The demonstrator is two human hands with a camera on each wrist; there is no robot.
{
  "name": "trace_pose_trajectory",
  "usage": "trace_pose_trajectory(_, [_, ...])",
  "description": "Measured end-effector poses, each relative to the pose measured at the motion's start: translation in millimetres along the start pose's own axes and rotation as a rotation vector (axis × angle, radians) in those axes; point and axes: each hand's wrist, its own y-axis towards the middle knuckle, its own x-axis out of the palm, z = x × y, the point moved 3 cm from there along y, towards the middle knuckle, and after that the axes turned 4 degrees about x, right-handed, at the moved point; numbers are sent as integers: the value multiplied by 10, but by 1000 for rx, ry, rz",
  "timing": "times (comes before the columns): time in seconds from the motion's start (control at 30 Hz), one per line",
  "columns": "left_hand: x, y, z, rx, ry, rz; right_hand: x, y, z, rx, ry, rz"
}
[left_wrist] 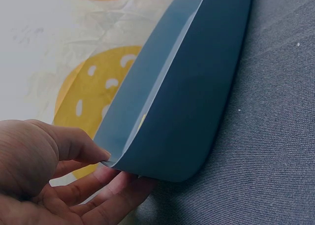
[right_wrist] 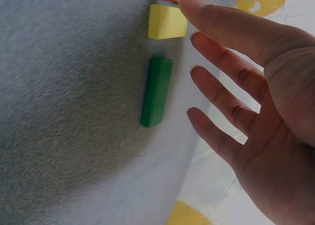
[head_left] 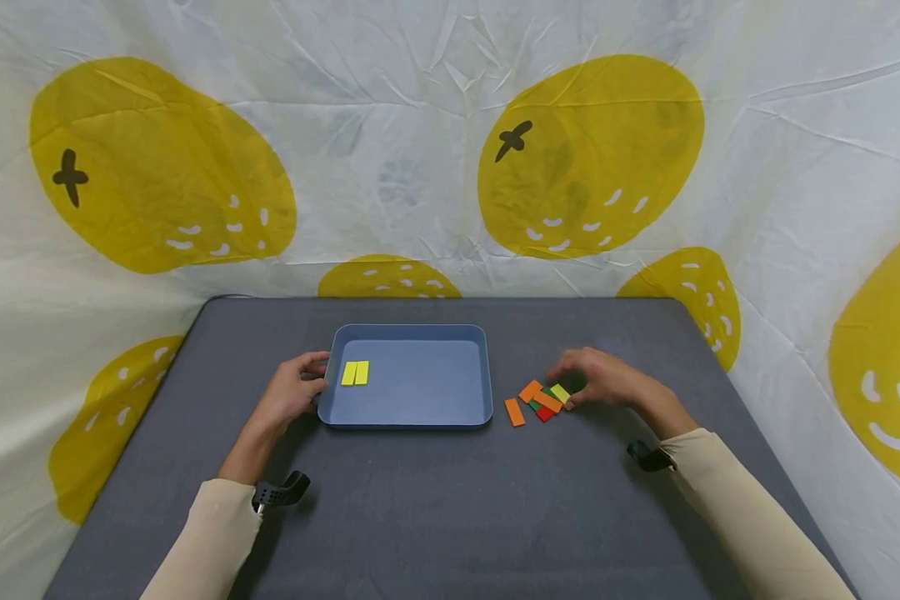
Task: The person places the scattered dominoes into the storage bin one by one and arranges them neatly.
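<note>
My left hand holds the left rim of a blue-grey tray; in the left wrist view the thumb lies on the rim and the other fingers pass beneath the tray's wall. Two yellow blocks lie side by side in the tray's left part. At a small pile to the right of the tray is my right hand, fingers loosely extended. The pile has orange, red and yellow blocks, partly overlapping. In the right wrist view, the thumb is near a yellow block; a green block lies apart.
One orange block lies between the tray and the pile. A dark grey cloth covers the table. Behind it hangs a white curtain printed with large yellow shapes.
</note>
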Motion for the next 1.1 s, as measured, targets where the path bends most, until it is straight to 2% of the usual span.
trace_pose_trajectory(0.47, [2, -3, -7, 8, -3, 3, 106, -53, 85, -7, -56, -1])
trace_pose_trajectory(0.77, [3, 5, -8, 6, 1, 5, 102, -48, 113, 5, -56, -8])
trace_pose_trajectory(1.1, [6, 19, -6, -2, -23, 3, 100, -36, 128, -34, -17, -10])
